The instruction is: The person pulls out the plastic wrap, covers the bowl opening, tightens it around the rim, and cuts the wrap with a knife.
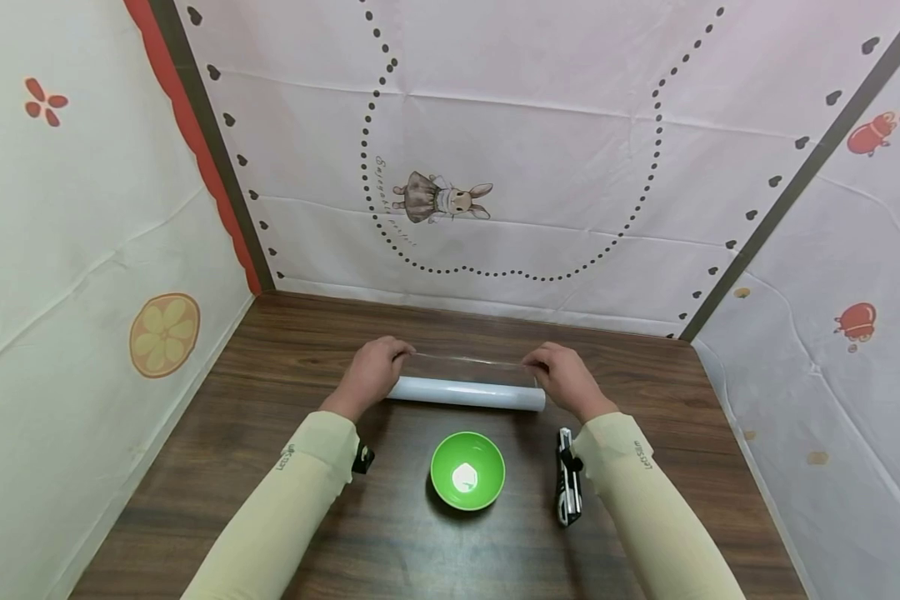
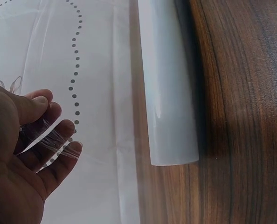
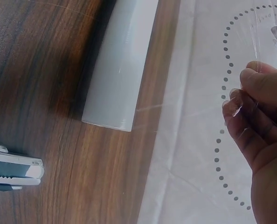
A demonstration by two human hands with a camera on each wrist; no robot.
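A white roll of plastic wrap (image 1: 468,394) lies crosswise on the table, beyond a green bowl (image 1: 468,471). From it a clear sheet of film (image 1: 465,367) stretches between the two hands. My left hand (image 1: 372,372) pinches one corner of the film between thumb and forefinger; in the left wrist view, crumpled film (image 2: 59,142) runs across the other fingers. On the other side my right hand (image 1: 565,379) pinches the opposite corner, above the roll's right end. The bowl's inside shows a bright glare and nothing else I can make out.
A utility knife (image 1: 567,479) lies right of the bowl, close by the right sleeve (image 1: 618,450). The wooden table (image 1: 217,467) meets printed cloth walls (image 1: 450,300) at the back and both sides. Each wrist wears a small black camera (image 1: 363,458).
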